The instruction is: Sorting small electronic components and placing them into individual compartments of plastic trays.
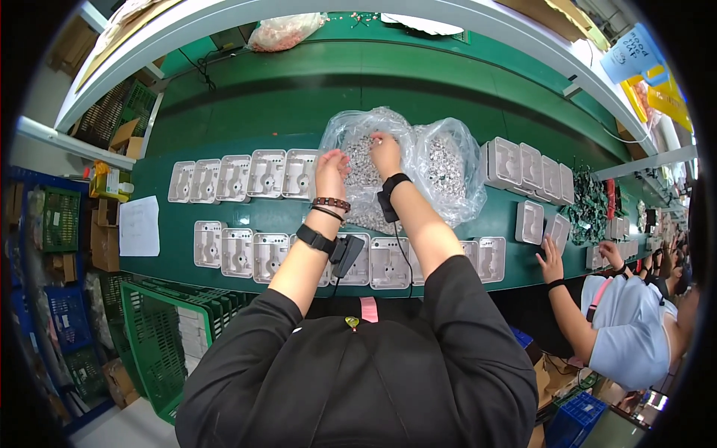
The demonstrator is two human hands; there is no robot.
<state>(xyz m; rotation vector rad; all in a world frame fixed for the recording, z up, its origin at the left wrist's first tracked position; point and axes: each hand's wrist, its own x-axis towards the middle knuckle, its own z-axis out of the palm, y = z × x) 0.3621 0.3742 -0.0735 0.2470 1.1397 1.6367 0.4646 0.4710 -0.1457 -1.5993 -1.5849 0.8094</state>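
Perhaps the likeliest trouble is a spill: the right hand (385, 154) reaches into the open bag (333, 133), fingers bent toward the small grey parts (360, 166) inside it, and a tug on that soft plastic could scatter pieces over the table (254, 211). Whether those fingers pinch a part, I cannot tell. Over the bag's left edge, the left hand (332, 170) has its fingers loosely curled; what it may grasp is not visible. A second bag (478, 166) presses against the open bag's right side, so a slumping wall might let their contents mix. Left of the open bag, the nearest of the upper housings (301, 175) sits just beside the left hand and could be knocked sideways. A thin cable (404, 252) hangs from the right wrist across the lower housings (389, 263), nearer the person than the bag, and could snag one.
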